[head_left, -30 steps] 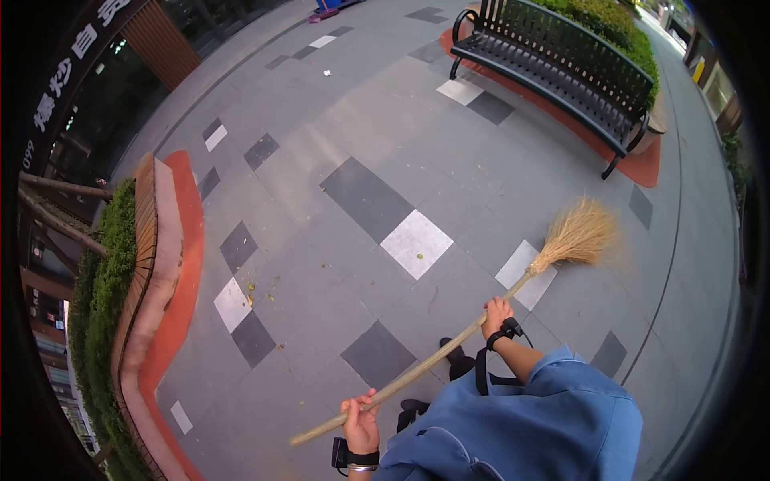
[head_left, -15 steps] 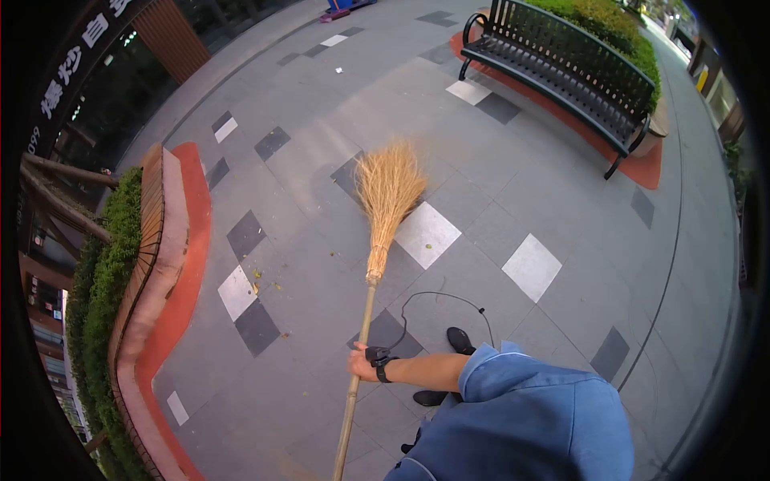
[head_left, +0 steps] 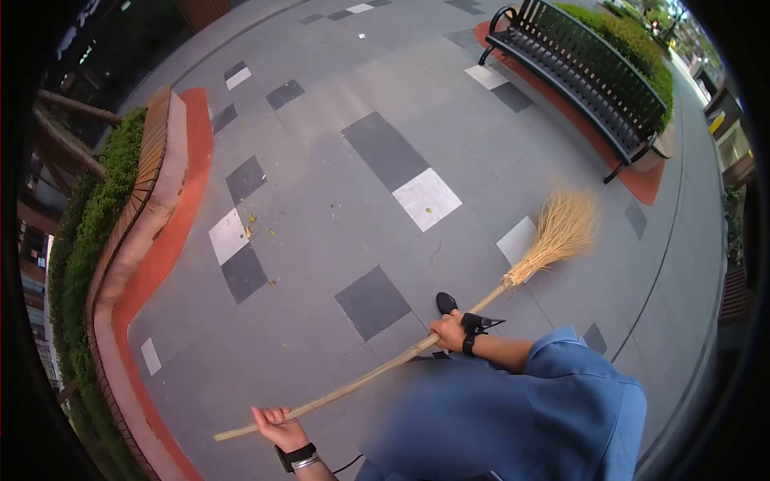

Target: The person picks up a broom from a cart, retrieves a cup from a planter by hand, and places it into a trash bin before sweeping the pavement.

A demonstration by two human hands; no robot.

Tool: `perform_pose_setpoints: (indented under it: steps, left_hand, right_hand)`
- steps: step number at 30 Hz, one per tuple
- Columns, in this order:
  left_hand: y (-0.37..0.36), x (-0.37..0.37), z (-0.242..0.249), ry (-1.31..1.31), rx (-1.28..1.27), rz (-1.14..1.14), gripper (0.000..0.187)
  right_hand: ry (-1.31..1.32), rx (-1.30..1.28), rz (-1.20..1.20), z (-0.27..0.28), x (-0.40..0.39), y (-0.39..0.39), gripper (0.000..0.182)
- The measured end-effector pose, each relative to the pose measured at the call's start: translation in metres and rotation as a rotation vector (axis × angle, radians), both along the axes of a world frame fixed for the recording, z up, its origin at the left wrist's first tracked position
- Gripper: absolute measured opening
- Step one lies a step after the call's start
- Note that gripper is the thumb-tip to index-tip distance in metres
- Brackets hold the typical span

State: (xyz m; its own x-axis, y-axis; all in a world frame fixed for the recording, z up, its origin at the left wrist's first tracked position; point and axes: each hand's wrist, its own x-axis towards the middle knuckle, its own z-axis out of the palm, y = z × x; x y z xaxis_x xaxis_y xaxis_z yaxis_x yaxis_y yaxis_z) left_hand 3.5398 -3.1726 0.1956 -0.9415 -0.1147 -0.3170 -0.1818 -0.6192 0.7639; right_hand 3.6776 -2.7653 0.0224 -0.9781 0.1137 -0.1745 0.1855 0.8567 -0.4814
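A straw broom with a long bamboo handle point(head_left: 361, 380) slants across the view in front of my body. Around the middle of the handle, my right hand point(head_left: 447, 330) is closed, a black strap and a dark device on its wrist. My left hand point(head_left: 281, 429), wearing a black band and a silver bracelet, has its fingers curled at the handle close to the lower left end. Spread out at the right, the bristle head point(head_left: 557, 236) is slightly blurred and partly covers a white tile point(head_left: 516, 239). One black shoe point(head_left: 446, 303) shows beside my right hand.
Small yellowish leaves point(head_left: 250, 226) lie scattered on the grey paving left of centre. A white scrap point(head_left: 362, 36) rests farther off. A black metal bench point(head_left: 577, 76) stands at upper right. Along the left runs a curved planter with a wooden seat point(head_left: 152, 152) and a hedge point(head_left: 96, 224).
The broom head has swung from the centre to the right, and the handle now slants much flatter. My right hand moved rightward with it. My left hand has come into view on the handle.
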Motion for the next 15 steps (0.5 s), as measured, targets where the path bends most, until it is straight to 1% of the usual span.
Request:
perform_pose_setpoints:
  steps: [1,2,3,4,5,6,7,9,10,11,12,13,14,15]
  left_hand:
    - [0.027,-0.006,0.002,-0.084,-0.054,0.053,0.043]
    - [0.063,-0.013,0.007,-0.105,-0.058,0.029,0.043]
    - [0.103,-0.019,0.013,-0.124,-0.059,-0.082,0.043]
    - [0.126,-0.022,0.018,-0.14,-0.059,-0.188,0.042]
    - [0.132,-0.024,0.022,-0.15,-0.062,-0.198,0.042]
    - [0.136,-0.025,0.028,-0.137,-0.059,-0.24,0.042]
    - [0.135,-0.025,0.034,-0.121,-0.057,-0.276,0.042]
    - [0.103,-0.032,0.044,-0.093,-0.083,-0.213,0.041]
    - [0.076,-0.036,0.053,-0.066,-0.108,-0.16,0.04]
    - [0.038,-0.037,0.062,-0.006,-0.13,-0.115,0.04]
    - [0.0,-0.033,0.073,0.059,-0.148,-0.071,0.04]
    - [-0.027,-0.023,0.095,0.055,-0.259,0.143,0.04]
    - [-0.109,-0.013,0.097,0.203,-0.078,-0.136,0.039]
    - [-0.081,0.009,0.147,0.055,-0.208,0.375,0.041]
  right_hand:
    - [0.005,0.005,-0.011,0.0,0.016,-0.002,0.014]
    - [-0.061,0.084,-0.204,0.005,0.036,0.024,0.014]
    - [-0.088,0.115,-0.258,-0.002,0.059,0.037,0.016]
    - [-0.179,0.164,-0.331,-0.011,0.08,0.048,0.018]
    - [-0.22,0.243,-0.406,-0.024,0.102,0.055,0.019]
    - [-0.335,0.239,-0.452,-0.033,0.115,0.059,0.017]
    - [-0.348,0.215,-0.418,-0.044,0.117,0.052,0.016]
    - [-0.382,0.145,-0.31,-0.064,0.099,0.023,0.012]
    - [-0.276,0.08,-0.261,-0.078,0.081,0.0,0.011]
    - [-0.201,-0.016,-0.153,-0.091,0.06,-0.023,0.01]
    - [-0.144,0.039,-0.087,-0.096,0.035,-0.059,0.01]
    - [-0.182,-0.102,-0.001,-0.078,0.002,-0.085,0.012]
    - [-0.117,-0.197,0.153,-0.064,-0.024,-0.109,0.014]
    - [-0.153,-0.248,0.295,-0.045,-0.054,-0.135,0.016]
